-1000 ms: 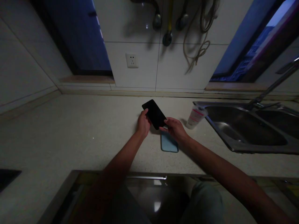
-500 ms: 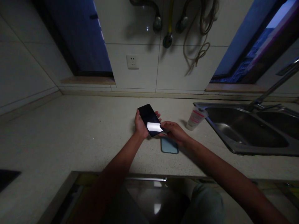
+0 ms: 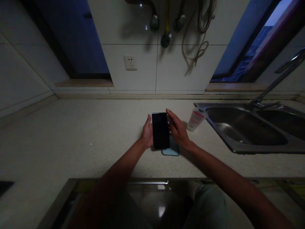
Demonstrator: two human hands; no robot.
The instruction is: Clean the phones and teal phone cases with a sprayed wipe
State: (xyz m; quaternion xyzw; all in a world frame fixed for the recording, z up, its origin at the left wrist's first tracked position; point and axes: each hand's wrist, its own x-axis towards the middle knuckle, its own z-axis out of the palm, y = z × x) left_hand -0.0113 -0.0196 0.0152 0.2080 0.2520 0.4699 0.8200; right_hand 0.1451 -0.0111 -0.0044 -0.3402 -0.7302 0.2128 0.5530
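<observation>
A black phone [image 3: 160, 130] with a dark screen is held upright above the pale countertop [image 3: 71, 136]. My left hand [image 3: 147, 133] grips its left edge, fingers wrapped behind it. My right hand [image 3: 177, 130] rests along the phone's right edge with the fingers stretched out and together. Under the phone and my right hand lies a light blue phone case [image 3: 172, 151], flat on the counter and partly hidden.
A white plastic cup with a red label [image 3: 195, 118] stands right of my hands, next to a steel sink [image 3: 240, 144] with a tap [image 3: 276, 81]. A wall socket [image 3: 130, 63] and hanging hoses and cord [image 3: 190, 35] are on the tiled wall behind.
The phone has turned from a slant to straight upright and come down nearer the blue case. My right hand moved from its lower corner to its right edge and opened out.
</observation>
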